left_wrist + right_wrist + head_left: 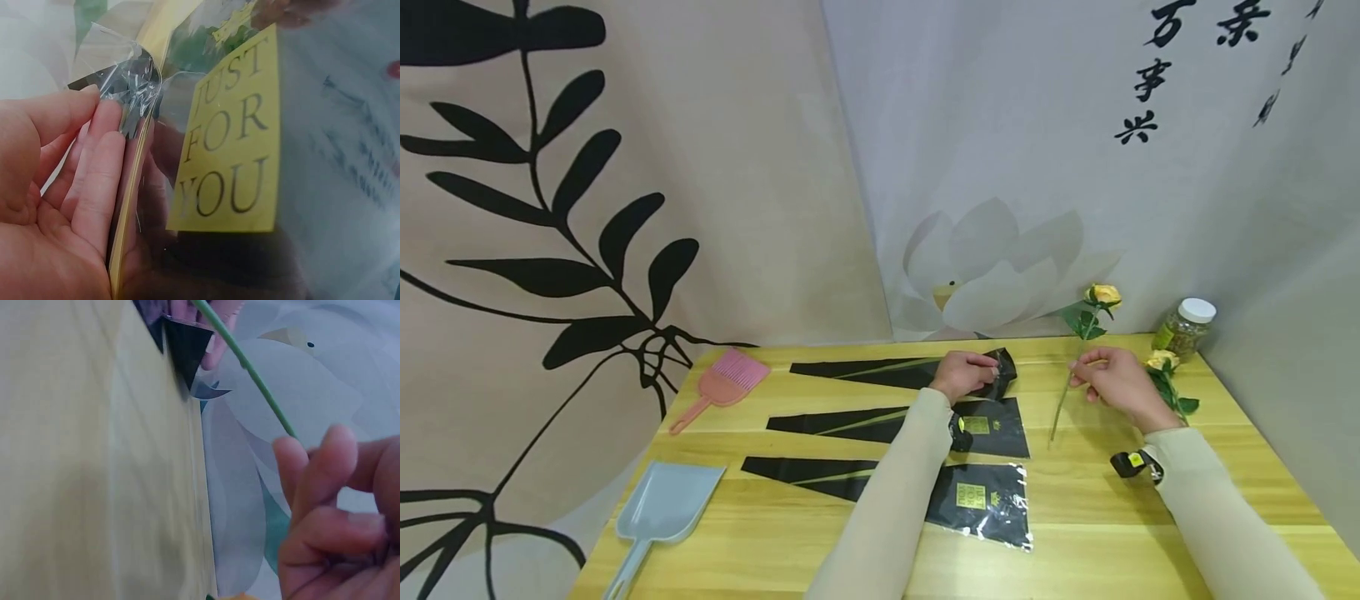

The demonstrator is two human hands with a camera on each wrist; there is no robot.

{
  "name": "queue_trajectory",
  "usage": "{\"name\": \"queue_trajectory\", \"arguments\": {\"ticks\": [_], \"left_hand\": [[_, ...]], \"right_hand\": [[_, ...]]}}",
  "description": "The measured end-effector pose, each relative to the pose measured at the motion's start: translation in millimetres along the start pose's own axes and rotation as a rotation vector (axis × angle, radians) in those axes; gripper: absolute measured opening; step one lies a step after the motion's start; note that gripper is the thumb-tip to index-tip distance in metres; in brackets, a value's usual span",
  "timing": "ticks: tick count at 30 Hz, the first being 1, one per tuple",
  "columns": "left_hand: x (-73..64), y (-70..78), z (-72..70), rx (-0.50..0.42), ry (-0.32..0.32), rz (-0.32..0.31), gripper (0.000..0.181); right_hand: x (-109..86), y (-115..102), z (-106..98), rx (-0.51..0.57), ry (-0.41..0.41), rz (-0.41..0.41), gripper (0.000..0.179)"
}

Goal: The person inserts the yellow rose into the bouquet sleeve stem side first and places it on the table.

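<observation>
My left hand [964, 375] pinches the clear plastic edge at the wide right end of the farthest black flower sleeve [865, 372], and that end stands raised. In the left wrist view, thumb and fingertips meet on the crinkled film [134, 81], near a yellow label [228, 137] reading "JUST FOR YOU". My right hand [1116, 383] holds a yellow rose [1105, 295] upright by its thin green stem [250, 369], between thumb and fingertips. The bloom is above the hand and the stem's lower end points down, right of the sleeves.
Two more black sleeves, a middle one [850, 423] and a near one [977, 517], lie flat on the wooden table [760, 567]. Another yellow rose [1162, 361] lies by a white-lidded jar [1187, 325] at right. A pink brush [722, 387] and blue dustpan [666, 500] are at left.
</observation>
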State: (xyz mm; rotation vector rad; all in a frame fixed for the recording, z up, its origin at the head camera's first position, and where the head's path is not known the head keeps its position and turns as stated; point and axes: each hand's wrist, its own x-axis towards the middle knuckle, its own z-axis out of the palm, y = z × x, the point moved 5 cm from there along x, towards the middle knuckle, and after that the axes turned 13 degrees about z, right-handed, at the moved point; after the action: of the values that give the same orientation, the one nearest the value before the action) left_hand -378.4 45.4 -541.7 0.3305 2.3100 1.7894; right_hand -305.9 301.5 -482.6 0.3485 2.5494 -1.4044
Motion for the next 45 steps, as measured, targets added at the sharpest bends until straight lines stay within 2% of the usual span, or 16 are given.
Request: {"name": "queue_trajectory", "arguments": {"ticks": [9, 13, 18, 23, 36, 45], "left_hand": [[-4.4, 6.9, 0.0, -0.018, 0.02, 0.017, 0.017], [-3.5, 5.3, 0.2, -0.025, 0.021, 0.017, 0.017], [2.5, -0.5, 0.7, -0.023, 0.001, 0.0, 0.017], [0.2, 1.3, -1.1, -0.037, -0.009, 0.014, 0.02], [-0.5, 9.2, -1.2, -0.101, 0.058, -0.019, 0.017], [3.7, 10.0, 0.1, -0.2, 0.084, -0.041, 0.009]], "right_hand": [[21.2, -6, -3, 0.138, 0.141, 0.009, 0.043], [31.0, -8, -2, 0.205, 0.19, 0.021, 0.044], [41.0, -9, -3, 0.278, 0.255, 0.044, 0.036], [47.8, -9, -1, 0.319, 0.304, 0.039, 0.032], [53.6, -4, 15, 0.322, 0.319, 0.066, 0.028], [52.6, -6, 24, 0.337, 0.292, 0.072, 0.026]]}}
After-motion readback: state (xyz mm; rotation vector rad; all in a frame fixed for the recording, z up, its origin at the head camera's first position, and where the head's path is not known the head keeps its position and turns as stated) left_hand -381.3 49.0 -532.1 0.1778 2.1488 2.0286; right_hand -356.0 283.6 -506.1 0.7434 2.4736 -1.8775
